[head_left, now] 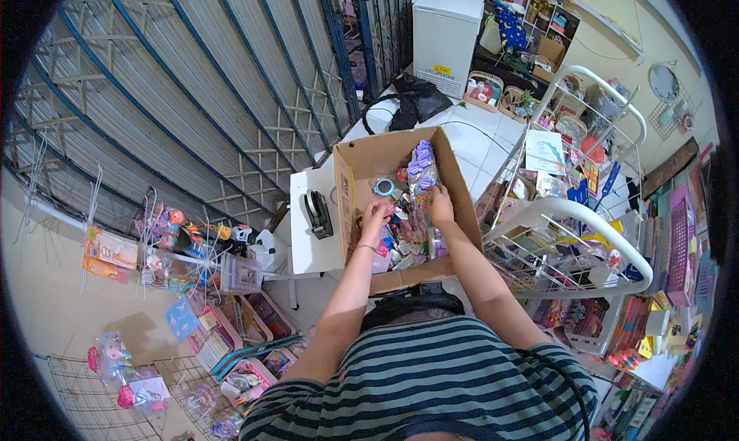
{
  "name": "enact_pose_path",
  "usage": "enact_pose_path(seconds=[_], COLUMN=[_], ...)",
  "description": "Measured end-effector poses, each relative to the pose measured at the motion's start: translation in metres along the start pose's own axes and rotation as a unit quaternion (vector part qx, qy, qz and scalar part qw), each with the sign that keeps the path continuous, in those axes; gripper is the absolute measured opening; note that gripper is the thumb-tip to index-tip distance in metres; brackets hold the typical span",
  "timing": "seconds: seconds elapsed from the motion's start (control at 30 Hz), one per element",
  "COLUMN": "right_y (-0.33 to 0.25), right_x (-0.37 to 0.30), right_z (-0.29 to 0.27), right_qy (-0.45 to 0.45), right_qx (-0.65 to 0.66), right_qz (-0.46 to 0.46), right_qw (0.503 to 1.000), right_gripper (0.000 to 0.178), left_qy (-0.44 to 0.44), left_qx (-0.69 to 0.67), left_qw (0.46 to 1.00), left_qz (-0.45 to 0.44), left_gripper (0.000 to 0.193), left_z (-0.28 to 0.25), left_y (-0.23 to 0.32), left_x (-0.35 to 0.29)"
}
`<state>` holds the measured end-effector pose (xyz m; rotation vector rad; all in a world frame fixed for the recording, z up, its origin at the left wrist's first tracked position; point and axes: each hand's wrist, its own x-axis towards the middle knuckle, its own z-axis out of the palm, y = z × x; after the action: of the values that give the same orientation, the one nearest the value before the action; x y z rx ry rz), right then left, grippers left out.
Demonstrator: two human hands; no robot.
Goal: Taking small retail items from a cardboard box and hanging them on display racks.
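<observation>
One cardboard box (362, 164) – two hands inside: left hand (377, 211) pinches one small item; right hand (441, 206) grips one clear packet strip (422, 175) near the far edge.

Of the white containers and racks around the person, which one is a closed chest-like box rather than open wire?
The white chest freezer at the top, lid shut; the white wire rack on the right is open.

Cardboard box (362, 164) at frame centre, on the floor. Tape dispenser (317, 214) just left of it, on a low table (308, 252). Wire rack (573, 233) right of box. Chest freezer (446, 33) at top centre, behind box. Both hands inside box w/ packets.
</observation>
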<state>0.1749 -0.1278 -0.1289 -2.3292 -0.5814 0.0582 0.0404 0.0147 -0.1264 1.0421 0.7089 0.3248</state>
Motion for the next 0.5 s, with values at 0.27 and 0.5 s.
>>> enact_pose_path(seconds=[0.27, 0.5], right_y=[-0.002, 0.003], right_x=[-0.004, 0.002], right_z=[0.0, -0.003], right_qy=[0.049, 0.02], right_qx=[-0.035, 0.037], right_qz=[-0.026, -0.029], right_qw=[0.998, 0.999], right_gripper=[0.044, 0.054], left_qy=[-0.049, -0.07], left_qx=[-0.001, -0.003], left_qw=[0.998, 0.997], left_qz=[0.032, 0.027], left_gripper=[0.02, 0.022], left_z=[0.014, 0.02], left_y=[-0.002, -0.009], left_x=[0.002, 0.002])
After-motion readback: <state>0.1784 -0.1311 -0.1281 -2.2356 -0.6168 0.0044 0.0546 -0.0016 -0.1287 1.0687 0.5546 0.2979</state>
